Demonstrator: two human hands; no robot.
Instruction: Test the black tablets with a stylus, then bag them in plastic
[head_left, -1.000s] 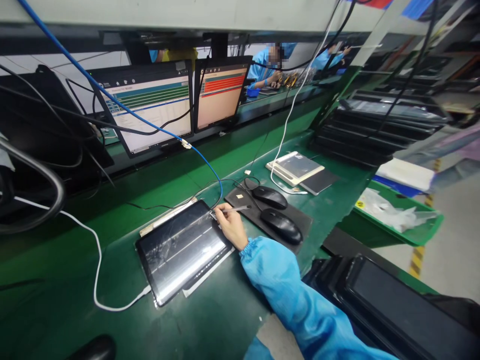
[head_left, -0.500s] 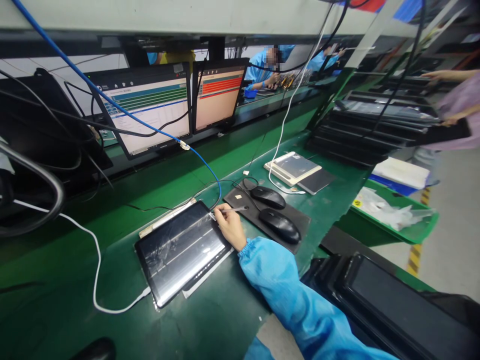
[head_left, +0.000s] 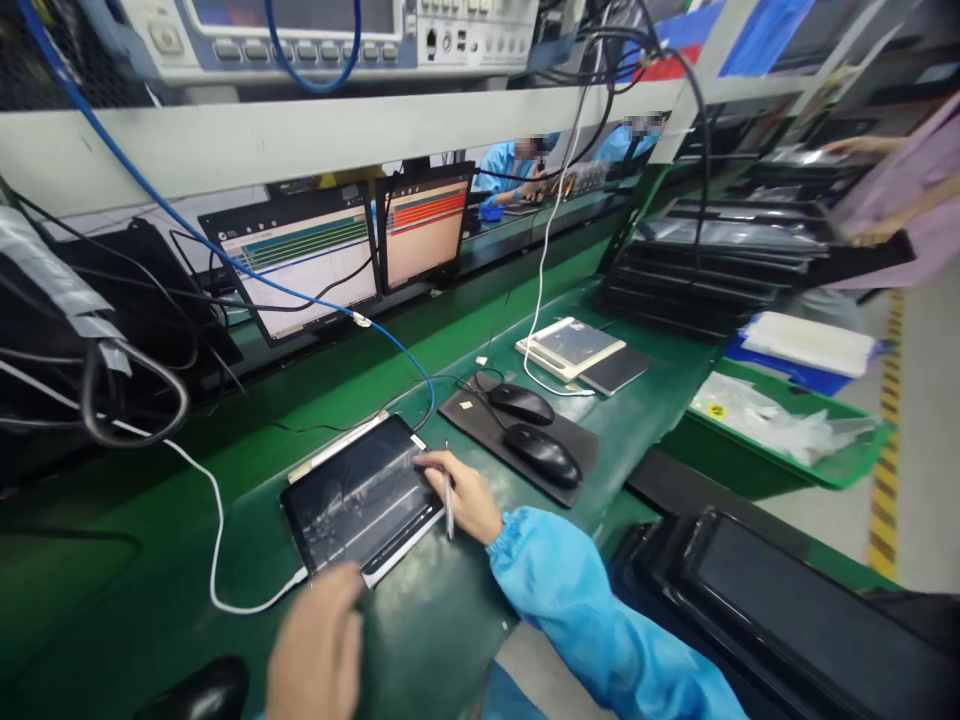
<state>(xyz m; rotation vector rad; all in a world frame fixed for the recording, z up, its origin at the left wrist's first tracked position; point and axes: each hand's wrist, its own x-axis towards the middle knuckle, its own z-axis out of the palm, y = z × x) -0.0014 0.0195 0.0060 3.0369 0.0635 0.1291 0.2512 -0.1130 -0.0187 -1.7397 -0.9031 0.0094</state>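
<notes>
A black tablet point(head_left: 356, 495) with a wrinkled film lies flat on the green bench point(head_left: 420, 640). A white cable point(head_left: 217, 560) is plugged into its near left corner. My right hand point(head_left: 461, 495) rests at the tablet's right edge and grips a thin silver stylus point(head_left: 448, 495), fingertips touching the tablet. My left hand point(head_left: 319, 650), blurred and holding nothing, hovers just in front of the tablet's near edge.
Two black mice point(head_left: 541, 455) sit on a dark mat to the right. Two lit monitors point(head_left: 300, 255) stand behind, with a blue cable point(head_left: 409, 355) hanging down. Stacked black trays point(head_left: 712, 260) lie far right, a green bin point(head_left: 780, 440) nearby, another person's sleeve point(head_left: 907, 190) beyond.
My left hand has come into view at the tablet's near edge. The stylus in my right hand has swung from pointing right to pointing toward me. The camera tilted up.
</notes>
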